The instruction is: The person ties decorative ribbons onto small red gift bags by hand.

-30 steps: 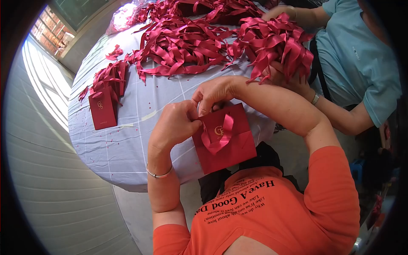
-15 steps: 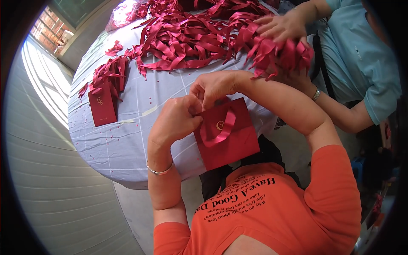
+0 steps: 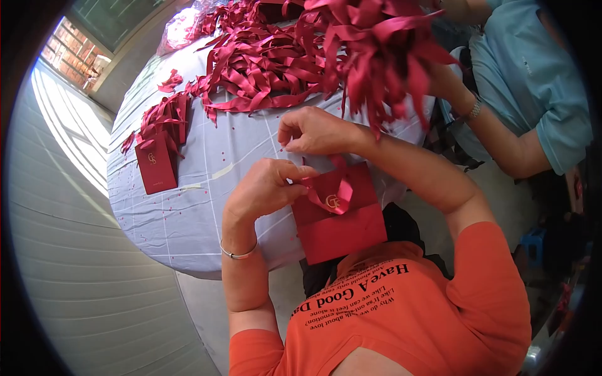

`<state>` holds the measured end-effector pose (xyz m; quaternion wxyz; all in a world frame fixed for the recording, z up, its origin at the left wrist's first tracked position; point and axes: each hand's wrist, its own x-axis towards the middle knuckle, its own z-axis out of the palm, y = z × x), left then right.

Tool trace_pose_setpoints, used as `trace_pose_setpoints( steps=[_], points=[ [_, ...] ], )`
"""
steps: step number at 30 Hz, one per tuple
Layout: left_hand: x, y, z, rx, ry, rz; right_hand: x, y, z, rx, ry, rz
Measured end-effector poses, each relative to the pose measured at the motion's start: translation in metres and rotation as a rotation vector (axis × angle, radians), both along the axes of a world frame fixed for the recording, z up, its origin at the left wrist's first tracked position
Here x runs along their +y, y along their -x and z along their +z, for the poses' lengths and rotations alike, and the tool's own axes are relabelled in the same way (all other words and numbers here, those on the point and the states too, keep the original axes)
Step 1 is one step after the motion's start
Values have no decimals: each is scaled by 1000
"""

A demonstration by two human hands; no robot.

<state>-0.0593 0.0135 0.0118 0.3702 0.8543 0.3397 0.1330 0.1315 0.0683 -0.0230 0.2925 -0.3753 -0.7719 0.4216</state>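
A cloth-covered surface (image 3: pixel 188 219) spreads under the left hand (image 3: pixel 260 188), with a ribbon heap (image 3: pixel 263 69) beyond the right hand (image 3: pixel 320 131). The left hand is clamped on the red bag (image 3: pixel 342 235), just to its right; the right hand's grip I cannot tell.

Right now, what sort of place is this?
Probably a small hand-work shop, though I can't be sure: red ribbons heaped on a cloth-covered table, a red bag at its edge, and a co-worker alongside with a bunch of ribbons.
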Motion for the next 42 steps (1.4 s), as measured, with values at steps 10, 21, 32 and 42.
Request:
trace_pose_setpoints(
  steps=[10, 21, 32, 42],
  points=[
    [-4, -4, 10, -48, 283, -22, -118, -39, 40, -131, -637, -79],
    [0, -2, 4, 83, 260, -37, -135, -32, 11, -355, -964, -119],
    [-2, -6, 17, 128, 423, 91, -120, -20, 7, -248, -1060, -467],
    [1, 4, 12, -46, 506, -82, -109, -19, 2, -171, -1061, -276]
  ],
)
